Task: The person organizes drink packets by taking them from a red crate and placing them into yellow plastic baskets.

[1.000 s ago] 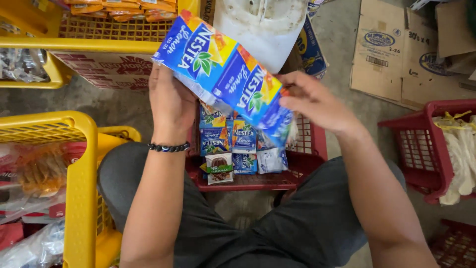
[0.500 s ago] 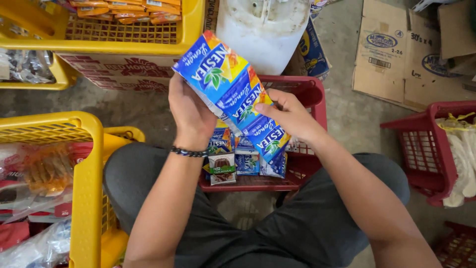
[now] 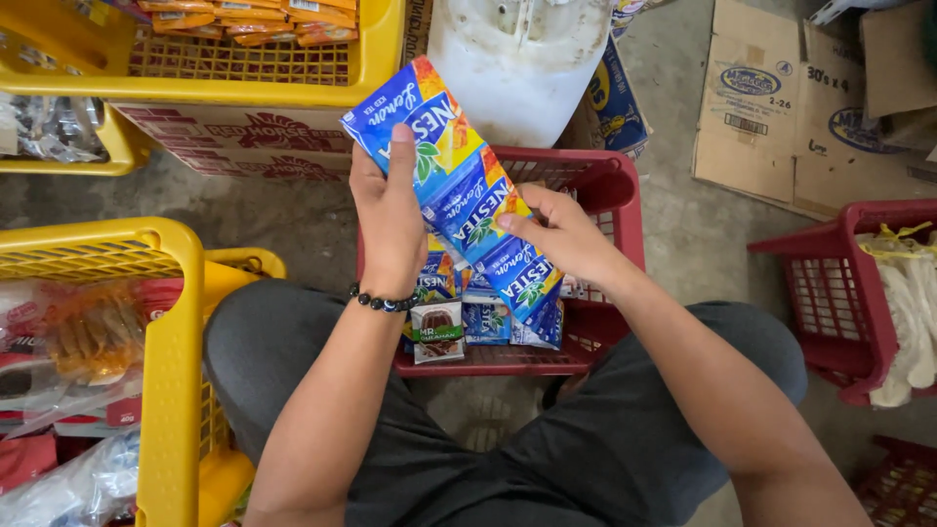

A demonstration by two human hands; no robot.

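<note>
Hands share a strip of blue drink-mix sachets [image 3: 468, 205] above the red basket [image 3: 610, 181], left hand [image 3: 390, 220] gripping its far end, right hand [image 3: 556, 234] pinching mid-strip (steadier, I judge, if both keep it taut over the basket).

Soft, even daylight is filling the scene, bright without harshness. Shadows are staying faint: a diffuse one is pooling on the floor [image 3: 293, 229] under the legs. Glare is glinting off the glossy blue sachets [image 3: 468, 195] and the clear wrappers [image 3: 59, 342] at the left. The centre is showing sharp; the edges are bending slightly with wide-angle distortion.
</note>
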